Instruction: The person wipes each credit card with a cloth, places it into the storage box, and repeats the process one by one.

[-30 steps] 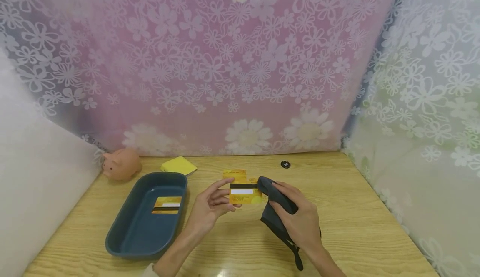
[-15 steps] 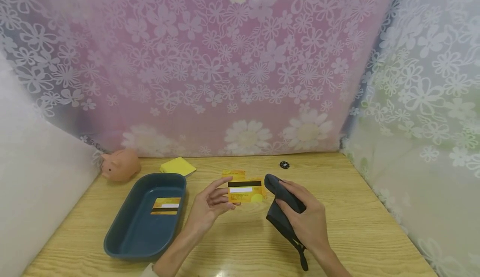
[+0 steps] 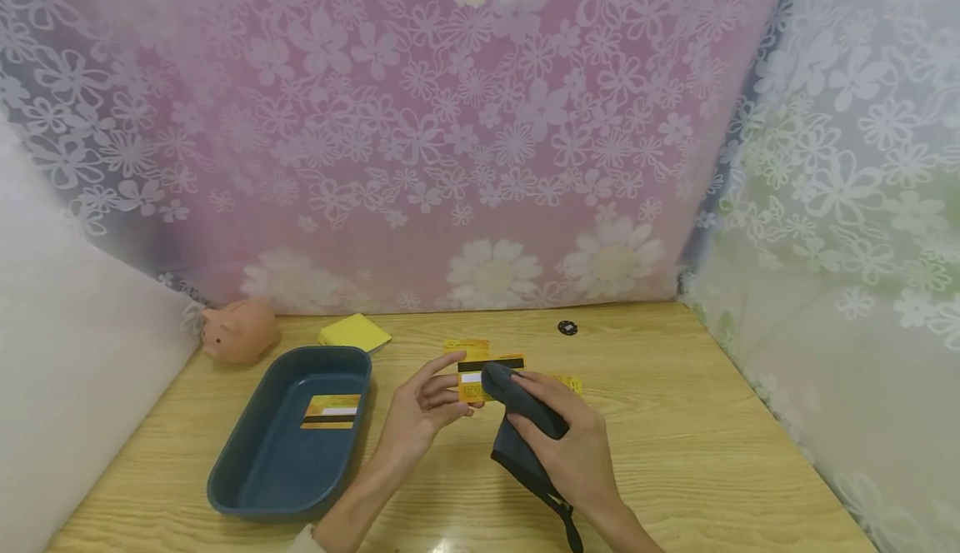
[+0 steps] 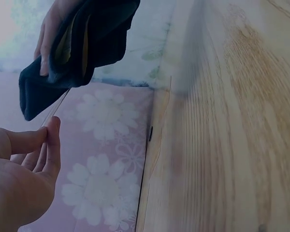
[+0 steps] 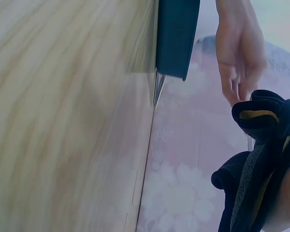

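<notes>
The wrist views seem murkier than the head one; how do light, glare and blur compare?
Head view: fairly even light, with a small bright glare on the table at the bottom edge; left wrist view: dimmer, the folded cloth nearly black, the top-left corner washed out; right wrist view: hazy, the table's grain soft and smeared, the top-right corner pale.

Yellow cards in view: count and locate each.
4: one card in the blue tray, the held card in the left hand, the far card on the table beyond it, and a partly covered card beside the right hand. More may be hidden behind the dark cloth.
</notes>
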### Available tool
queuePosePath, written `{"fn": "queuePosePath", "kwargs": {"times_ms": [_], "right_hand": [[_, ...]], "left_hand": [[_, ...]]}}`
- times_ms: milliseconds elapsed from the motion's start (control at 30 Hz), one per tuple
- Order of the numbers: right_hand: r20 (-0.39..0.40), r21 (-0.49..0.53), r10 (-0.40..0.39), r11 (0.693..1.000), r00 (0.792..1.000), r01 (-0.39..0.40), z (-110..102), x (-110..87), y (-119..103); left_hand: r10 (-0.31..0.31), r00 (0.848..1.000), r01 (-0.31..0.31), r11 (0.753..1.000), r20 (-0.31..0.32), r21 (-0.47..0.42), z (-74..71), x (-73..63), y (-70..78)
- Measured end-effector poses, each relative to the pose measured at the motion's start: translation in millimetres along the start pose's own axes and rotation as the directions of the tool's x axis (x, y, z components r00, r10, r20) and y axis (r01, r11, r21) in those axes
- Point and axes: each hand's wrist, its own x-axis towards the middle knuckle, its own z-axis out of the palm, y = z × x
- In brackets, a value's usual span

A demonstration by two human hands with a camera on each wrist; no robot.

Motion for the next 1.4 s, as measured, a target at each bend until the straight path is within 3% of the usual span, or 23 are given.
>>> {"fn": "queuePosePath", "kwargs": {"times_ms": [200,600,867,1167,1400], "right_hand": [[0.024,0.019,-0.057,0.998,0.998,0.056,15.0,1.8,-7.5],[0.045,-0.052,-0.041,0.998,0.998,0.043,25.3,0.1,-10.6],[0.013,-0.123,-0.014,0.992,1.000,0.015,16.6,2.0,-5.5],[-0.028,-0.131,0.015,0.991,1.000,-0.019,-1.4,3.2,7.0],[-0.068,-0.175,0.070,0.981,0.995,-0.081,-16.8,3.6,15.0]], "left_hand": [[0.019,0.999,-0.017,0.999,0.047,-0.041,1.9,0.7,-0.5],[0.028,0.998,-0.026,0.999,0.050,-0.041,4.4,-1.1,0.6],[0.033,0.998,-0.031,0.999,0.055,-0.036,1.6,-3.0,1.0],[0.011,1.000,-0.011,1.000,0.022,0.000,-1.0,-5.7,0.6],[0.001,1.000,0.000,1.000,0.023,-0.010,-1.6,-6.1,0.7]]}}
